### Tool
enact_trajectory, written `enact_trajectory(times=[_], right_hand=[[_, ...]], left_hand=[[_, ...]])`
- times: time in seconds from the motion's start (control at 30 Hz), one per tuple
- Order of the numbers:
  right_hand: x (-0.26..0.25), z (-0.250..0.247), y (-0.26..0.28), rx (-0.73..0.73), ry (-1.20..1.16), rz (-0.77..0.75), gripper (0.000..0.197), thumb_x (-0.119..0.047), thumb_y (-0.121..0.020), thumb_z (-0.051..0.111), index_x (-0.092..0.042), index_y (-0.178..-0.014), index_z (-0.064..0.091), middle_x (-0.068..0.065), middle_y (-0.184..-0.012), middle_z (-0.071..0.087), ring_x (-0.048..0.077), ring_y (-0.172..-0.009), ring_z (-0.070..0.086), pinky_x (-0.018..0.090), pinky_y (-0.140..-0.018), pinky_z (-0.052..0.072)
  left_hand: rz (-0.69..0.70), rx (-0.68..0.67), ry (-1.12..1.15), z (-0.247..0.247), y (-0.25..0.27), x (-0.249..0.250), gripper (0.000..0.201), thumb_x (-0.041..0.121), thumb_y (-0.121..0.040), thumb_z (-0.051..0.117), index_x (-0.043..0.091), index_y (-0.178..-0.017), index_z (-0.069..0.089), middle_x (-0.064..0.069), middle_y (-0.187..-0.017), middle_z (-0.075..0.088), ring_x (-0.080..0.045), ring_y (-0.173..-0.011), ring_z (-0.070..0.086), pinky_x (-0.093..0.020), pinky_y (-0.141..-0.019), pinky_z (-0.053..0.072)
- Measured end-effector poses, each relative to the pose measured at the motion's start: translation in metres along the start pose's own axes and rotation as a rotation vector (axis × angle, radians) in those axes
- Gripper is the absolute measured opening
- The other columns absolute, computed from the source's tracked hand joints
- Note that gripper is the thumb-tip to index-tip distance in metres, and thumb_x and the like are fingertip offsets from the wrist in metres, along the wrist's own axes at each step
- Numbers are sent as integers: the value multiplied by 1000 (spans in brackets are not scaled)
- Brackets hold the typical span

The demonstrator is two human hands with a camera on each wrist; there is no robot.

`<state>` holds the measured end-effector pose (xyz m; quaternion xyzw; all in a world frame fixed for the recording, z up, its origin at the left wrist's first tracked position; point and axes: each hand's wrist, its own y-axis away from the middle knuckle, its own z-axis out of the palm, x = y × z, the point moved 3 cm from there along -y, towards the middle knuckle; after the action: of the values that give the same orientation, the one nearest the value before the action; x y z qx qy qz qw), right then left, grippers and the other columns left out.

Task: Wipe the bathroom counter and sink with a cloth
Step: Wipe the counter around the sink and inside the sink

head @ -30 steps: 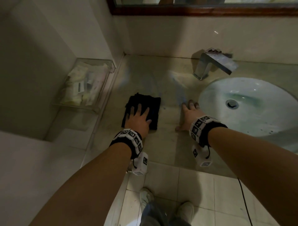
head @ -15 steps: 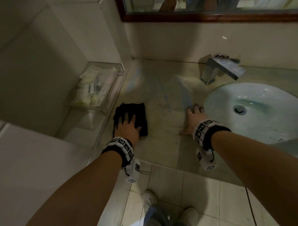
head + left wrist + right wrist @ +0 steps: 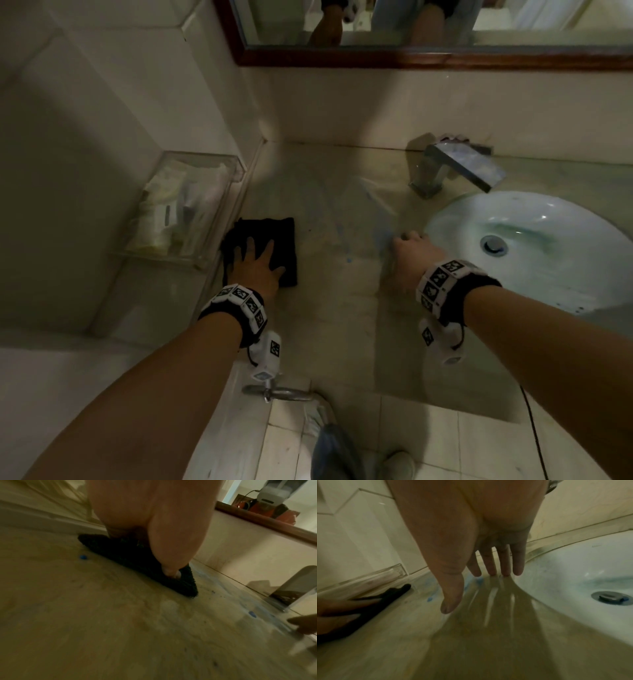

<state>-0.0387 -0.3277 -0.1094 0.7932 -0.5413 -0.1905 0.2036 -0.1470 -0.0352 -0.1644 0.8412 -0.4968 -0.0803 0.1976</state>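
Observation:
A black cloth lies flat on the beige counter near its left edge. My left hand presses on it with fingers spread and straight; the left wrist view shows the palm on the cloth. My right hand rests on the counter beside the white sink, fingers straight with tips touching the surface. Blue smears and small blue spots mark the counter between the hands. The cloth also shows in the right wrist view at left.
A chrome faucet stands behind the sink, whose drain sits in the middle. A clear plastic tray of sachets stands on a ledge left of the cloth. A wood-framed mirror hangs above. A metal hook juts below the counter's front edge.
My left hand has slid the cloth leftward to the counter's left edge. The right hand has stayed beside the sink. The view has tilted upward.

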Motion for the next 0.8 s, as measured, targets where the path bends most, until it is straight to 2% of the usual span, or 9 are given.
enact_trajectory(times=[0.1,0.2,0.33,0.37,0.47,0.5,0.8], right_hand=[[3,-20,-18,56,-65,46,78,-52,-76,70,-22,-140,37,8,-135,41,32,-121,45,43,-98,45],[1,-32,-37,13,-44,53,89,-54,-75,71,-22,-147,29,10,-144,35,34,-130,37,46,-107,39],[1,-33,-57,-42,-46,89,116,-67,-58,77,-28,-150,17,12,-152,23,39,-136,33,51,-107,40],[1,-31,-60,-55,-42,81,120,-67,-55,79,-30,-150,14,11,-155,17,40,-139,29,52,-108,40],[2,-24,-64,-116,-35,80,130,-63,-56,82,-32,-152,2,8,-161,-11,39,-148,2,53,-116,28],[4,-21,-65,-123,-32,84,132,-62,-56,83,-32,-153,-1,7,-161,-16,38,-149,-3,53,-117,26],[4,-22,-71,-142,-48,98,137,-54,-56,87,-30,-154,-5,9,-161,-21,38,-148,-8,53,-118,22]], left_hand=[[21,7,-8,-7,-14,4,69,56,-97,39,40,-154,4,-5,-163,-6,-35,-148,0,-50,-119,14],[44,15,-26,-13,-28,7,69,57,-97,38,40,-154,3,-6,-163,-6,-37,-148,1,-50,-119,14],[71,6,-51,-20,-43,10,69,57,-97,36,40,-153,1,-6,-163,-7,-36,-148,1,-50,-119,14],[80,8,-49,-22,-47,11,69,57,-97,37,40,-153,1,-6,-163,-7,-36,-148,0,-50,-119,13],[97,1,-43,-26,-59,12,69,58,-97,37,40,-153,1,-6,-163,-8,-36,-148,0,-51,-119,12],[100,-6,-41,-27,-63,14,69,58,-97,37,41,-153,0,-6,-163,-8,-36,-148,0,-51,-119,12],[119,-29,-74,-40,-90,26,71,57,-96,40,41,-153,1,-6,-162,-8,-37,-147,0,-52,-119,13]])
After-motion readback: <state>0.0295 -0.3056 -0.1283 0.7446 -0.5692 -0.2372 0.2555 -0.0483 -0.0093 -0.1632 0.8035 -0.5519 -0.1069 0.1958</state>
